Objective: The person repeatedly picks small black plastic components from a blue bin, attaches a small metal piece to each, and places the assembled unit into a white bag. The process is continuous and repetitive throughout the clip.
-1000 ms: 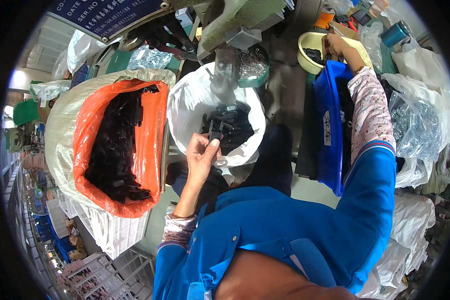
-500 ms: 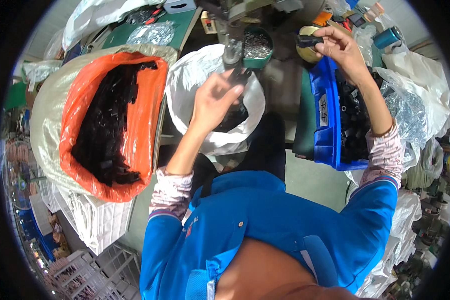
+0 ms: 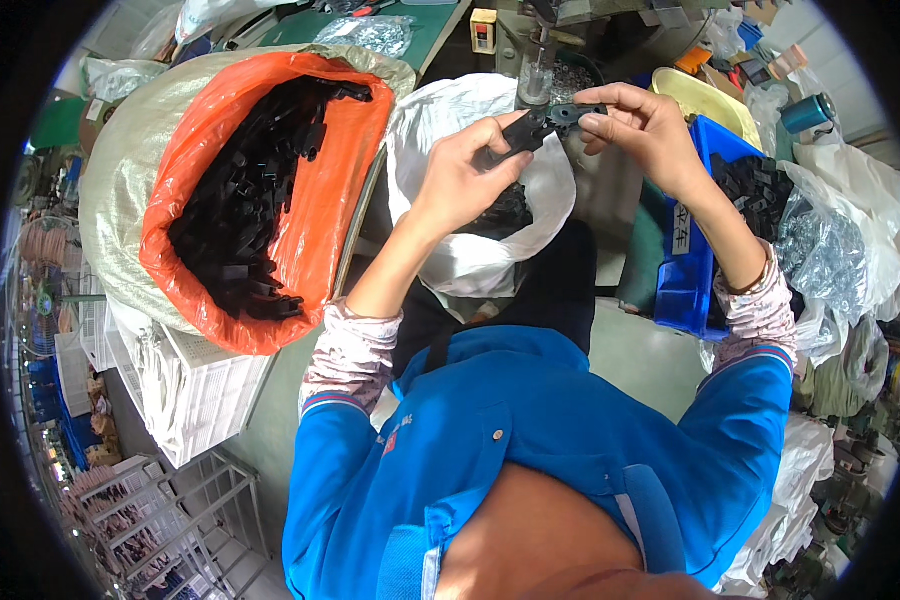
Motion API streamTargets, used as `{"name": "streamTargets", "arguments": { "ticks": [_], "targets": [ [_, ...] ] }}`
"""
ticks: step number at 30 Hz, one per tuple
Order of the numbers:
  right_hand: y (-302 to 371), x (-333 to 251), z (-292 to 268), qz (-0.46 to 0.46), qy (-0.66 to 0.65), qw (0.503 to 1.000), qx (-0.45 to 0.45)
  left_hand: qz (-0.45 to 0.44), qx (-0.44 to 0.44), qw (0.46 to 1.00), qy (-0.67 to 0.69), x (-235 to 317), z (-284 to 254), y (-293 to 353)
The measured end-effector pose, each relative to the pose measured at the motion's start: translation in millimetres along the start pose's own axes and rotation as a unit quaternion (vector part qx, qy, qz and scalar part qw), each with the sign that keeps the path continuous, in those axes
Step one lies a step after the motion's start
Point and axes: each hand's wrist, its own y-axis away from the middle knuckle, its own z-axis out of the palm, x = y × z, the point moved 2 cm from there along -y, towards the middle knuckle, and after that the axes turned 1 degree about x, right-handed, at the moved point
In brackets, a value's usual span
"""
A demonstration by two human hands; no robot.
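Observation:
Over the white sack (image 3: 440,262) my two hands have come together. My left hand (image 3: 462,178) grips a black plastic part (image 3: 522,136) between thumb and fingers. Pinched in my right hand (image 3: 642,130) is a smaller black plastic piece (image 3: 566,116) with small holes. Its left end meets the upper right end of the black part; I cannot tell whether they are joined. Just behind the pieces rises a metal machine post (image 3: 536,72). Dark pieces (image 3: 505,212) lie inside the sack.
On the left bulges a sack with an orange liner (image 3: 320,215), full of black parts (image 3: 232,215). At right stands a blue bin (image 3: 682,285) of black parts, beside a yellow tray (image 3: 705,100) and clear plastic bags (image 3: 820,235). A small box (image 3: 483,32) stands far back.
My right hand has moved left with its black piece, from above the yellow container to my left hand. My left hand has shifted slightly right. The whole view has shifted a little.

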Motion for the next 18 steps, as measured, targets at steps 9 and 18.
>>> {"name": "streamTargets", "arguments": {
  "ticks": [9,18],
  "targets": [
    [-4,-3,10,-0.112,0.165,0.979,0.052,0.068,0.004,0.991,-0.114,6,4,-10],
    [-29,13,16,-0.279,0.160,0.941,0.108,0.184,0.007,0.947,-0.262,6,-10,-40]
  ]
}}
